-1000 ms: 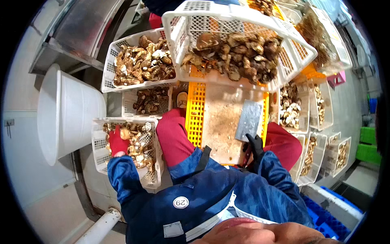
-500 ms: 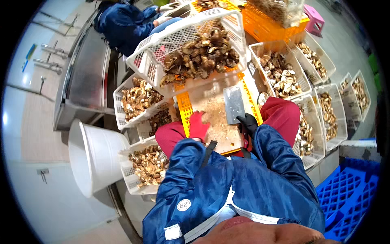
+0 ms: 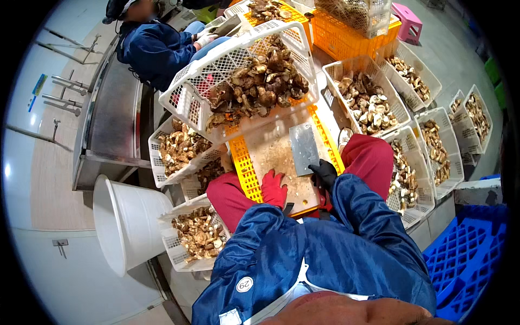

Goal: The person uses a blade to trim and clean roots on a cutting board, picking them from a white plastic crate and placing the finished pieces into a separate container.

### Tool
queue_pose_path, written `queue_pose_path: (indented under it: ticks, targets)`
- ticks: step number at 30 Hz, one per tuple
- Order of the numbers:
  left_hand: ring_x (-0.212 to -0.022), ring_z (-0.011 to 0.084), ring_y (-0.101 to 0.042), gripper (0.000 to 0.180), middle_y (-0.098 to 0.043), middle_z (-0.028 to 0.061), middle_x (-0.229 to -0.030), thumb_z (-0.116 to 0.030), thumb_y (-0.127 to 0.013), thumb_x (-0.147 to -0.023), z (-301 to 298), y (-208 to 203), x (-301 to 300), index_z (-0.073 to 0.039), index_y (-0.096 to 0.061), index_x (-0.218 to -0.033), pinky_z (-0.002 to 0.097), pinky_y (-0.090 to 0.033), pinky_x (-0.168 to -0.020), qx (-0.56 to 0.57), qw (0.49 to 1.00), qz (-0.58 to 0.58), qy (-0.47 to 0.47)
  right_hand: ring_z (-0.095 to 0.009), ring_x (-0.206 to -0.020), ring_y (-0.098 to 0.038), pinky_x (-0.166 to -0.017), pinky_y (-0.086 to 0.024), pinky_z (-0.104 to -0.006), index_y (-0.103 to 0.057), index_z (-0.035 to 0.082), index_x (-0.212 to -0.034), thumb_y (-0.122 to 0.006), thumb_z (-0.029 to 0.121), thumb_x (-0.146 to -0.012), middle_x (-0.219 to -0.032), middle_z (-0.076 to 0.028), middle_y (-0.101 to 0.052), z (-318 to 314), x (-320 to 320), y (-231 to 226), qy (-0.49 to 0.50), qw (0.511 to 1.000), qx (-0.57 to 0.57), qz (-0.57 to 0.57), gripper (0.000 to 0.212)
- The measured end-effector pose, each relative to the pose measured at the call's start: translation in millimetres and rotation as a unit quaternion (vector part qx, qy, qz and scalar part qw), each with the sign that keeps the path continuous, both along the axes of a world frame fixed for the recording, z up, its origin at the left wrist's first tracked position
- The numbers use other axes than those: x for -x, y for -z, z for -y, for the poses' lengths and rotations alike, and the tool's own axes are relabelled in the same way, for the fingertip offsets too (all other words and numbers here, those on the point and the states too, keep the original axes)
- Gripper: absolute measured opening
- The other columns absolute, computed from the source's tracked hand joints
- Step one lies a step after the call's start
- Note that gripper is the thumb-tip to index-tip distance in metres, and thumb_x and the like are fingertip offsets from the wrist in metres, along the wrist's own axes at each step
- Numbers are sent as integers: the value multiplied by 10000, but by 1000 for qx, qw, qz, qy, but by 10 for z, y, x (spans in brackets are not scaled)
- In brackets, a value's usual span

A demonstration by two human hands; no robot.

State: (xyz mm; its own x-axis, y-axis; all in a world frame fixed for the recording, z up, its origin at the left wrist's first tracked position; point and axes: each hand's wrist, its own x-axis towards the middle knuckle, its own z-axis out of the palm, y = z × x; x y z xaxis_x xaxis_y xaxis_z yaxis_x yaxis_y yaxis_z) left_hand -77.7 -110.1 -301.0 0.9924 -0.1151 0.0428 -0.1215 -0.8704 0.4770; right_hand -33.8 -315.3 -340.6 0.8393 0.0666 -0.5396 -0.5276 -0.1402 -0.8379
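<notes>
My left hand (image 3: 274, 188), in a red glove, lies on the near left part of a stained cutting board (image 3: 271, 146), fingers spread and nothing in them. In a black glove, my right hand (image 3: 324, 174) grips a cleaver at the board's right side. The broad grey blade (image 3: 304, 149) lies flat over the board and points away from me; the fingers hide the handle. Beneath the board is a yellow plastic crate (image 3: 243, 165), between my knees. Just beyond, a tilted white basket (image 3: 187, 97) holds brown mushrooms (image 3: 265, 81).
White baskets of mushrooms stand at left (image 3: 199, 230) and right (image 3: 371, 105). A white tub (image 3: 127, 222) is at far left, a blue pallet (image 3: 466, 260) at lower right. A co-worker (image 3: 154, 46) sits at upper left. A pink stool (image 3: 407, 23) stands at the back.
My left hand has drawn slightly nearer to me along the board. The right hand still holds the cleaver in about the same place. The view has shifted, showing more of the co-worker.
</notes>
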Motion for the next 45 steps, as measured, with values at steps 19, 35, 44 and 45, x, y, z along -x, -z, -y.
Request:
queue_pose_path:
  ticks: [19, 35, 44, 45]
  targets:
    - [-1137, 325, -369, 403, -411, 145, -1232, -188, -626, -653, -124, 316, -86, -138, -565, -1048, 415, -327, -930, -4, 1000, -1, -20, -205, -426, -557, -386, -449, -318, -531, 20, -906, -594, 194, -783, -582, -108, -569, -70, -102, 58, -32, 991, 85, 98, 222]
    - [-1141, 321, -365, 383, -421, 145, -1221, -191, -634, -651, -142, 304, -58, -148, -580, -1028, 412, -320, -941, 21, 999, -8, -26, -228, -456, -582, -398, -464, -335, -528, 25, -942, -595, 215, -787, -611, -128, -592, -47, -19, -96, -4, 999, 31, -33, 254]
    - [-1145, 314, -359, 394, -413, 130, -1229, -195, -631, -658, 40, -113, -47, -160, -561, -1044, 422, -316, -932, 5, 999, -34, -34, -219, -449, -575, -399, -462, -330, -538, 20, -900, -589, 217, -790, -603, -116, -587, -12, -20, -63, 2, 999, 28, -19, 232]
    - [-1143, 314, -359, 397, -414, 129, -1228, -193, -631, -658, 44, -104, -47, -159, -559, -1047, 423, -316, -931, 4, 999, -28, -30, -217, -446, -572, -395, -460, -330, -535, 19, -900, -590, 218, -790, -600, -115, -585, -5, -16, -84, 5, 1000, 25, -13, 235]
